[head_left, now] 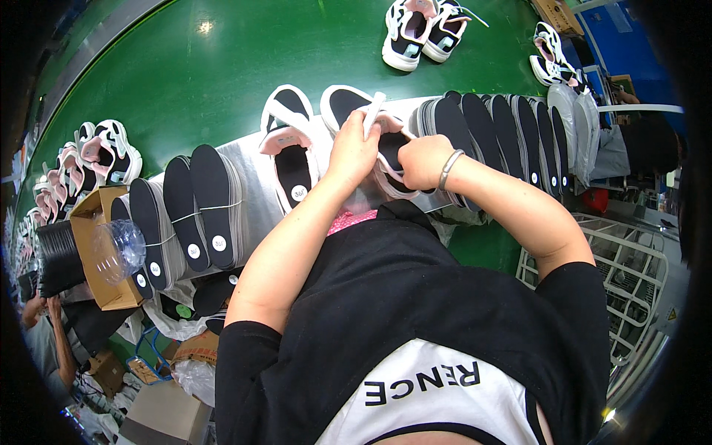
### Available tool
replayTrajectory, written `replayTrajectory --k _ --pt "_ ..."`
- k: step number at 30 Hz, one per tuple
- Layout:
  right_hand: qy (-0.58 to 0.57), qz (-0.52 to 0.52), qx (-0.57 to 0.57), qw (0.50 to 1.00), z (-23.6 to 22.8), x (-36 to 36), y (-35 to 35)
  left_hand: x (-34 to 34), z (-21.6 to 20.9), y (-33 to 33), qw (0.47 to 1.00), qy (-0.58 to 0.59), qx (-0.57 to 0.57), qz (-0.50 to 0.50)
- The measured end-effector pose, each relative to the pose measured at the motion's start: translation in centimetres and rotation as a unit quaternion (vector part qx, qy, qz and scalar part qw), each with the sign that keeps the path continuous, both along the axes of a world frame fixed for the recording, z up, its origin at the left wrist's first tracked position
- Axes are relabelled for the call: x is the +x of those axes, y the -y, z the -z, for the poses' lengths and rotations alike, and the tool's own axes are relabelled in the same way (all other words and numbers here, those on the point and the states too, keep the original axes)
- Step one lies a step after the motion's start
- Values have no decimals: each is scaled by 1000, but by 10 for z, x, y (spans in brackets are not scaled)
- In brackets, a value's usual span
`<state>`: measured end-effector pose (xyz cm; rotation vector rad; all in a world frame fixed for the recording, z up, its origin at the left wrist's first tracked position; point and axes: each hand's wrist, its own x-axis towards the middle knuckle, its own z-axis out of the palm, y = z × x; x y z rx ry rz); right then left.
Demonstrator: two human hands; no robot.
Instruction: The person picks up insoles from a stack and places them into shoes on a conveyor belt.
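A white, black and pink sneaker (pixel 342 102) lies in front of me, toe pointing away. My left hand (pixel 354 150) grips its far side near the tongue, thumb and fingers closed, beside a raised white strip (pixel 374 113). At the shoe's opening is my right hand (pixel 429 163), curled, its fingertips hidden inside; what they pinch, if anything, is out of sight. To the left stands the matching sneaker (pixel 288 111), untouched, with a black insole (pixel 294 169) bearing a round white sticker inside it.
Bundled black insoles (pixel 216 196) line the metal ledge (pixel 258 189) on the left, more insole stacks (pixel 486 130) on the right. An open cardboard box (pixel 111 285) holds clear plastic. Finished-looking sneakers (pixel 406 37) sit across the green surface (pixel 222 74). Another person's arm (pixel 63 345) shows at far left.
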<state>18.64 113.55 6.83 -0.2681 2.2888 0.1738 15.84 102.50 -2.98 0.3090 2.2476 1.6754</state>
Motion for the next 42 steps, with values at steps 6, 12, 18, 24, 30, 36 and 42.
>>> replayTrajectory --k 6,12,18,24,30,36,42 --pt "-182 -4 -90 979 47 16 -3 0 3 0 999 19 22 -16" --pt "-107 63 -109 986 64 0 -6 0 3 0 1000 5 25 -10" --pt "33 14 -29 999 56 -13 3 -3 6 3 1000 5 31 -2" --pt "2 -1 34 999 66 -14 5 -5 7 2 1000 10 25 13" --pt "45 -78 25 996 56 -13 -2 -6 3 0 1000 5 -13 18" --pt "112 77 -75 988 18 12 -13 -3 -2 0 999 13 -35 9" --pt "55 31 -109 992 39 22 -22 2 -7 1 999 12 -20 -27"
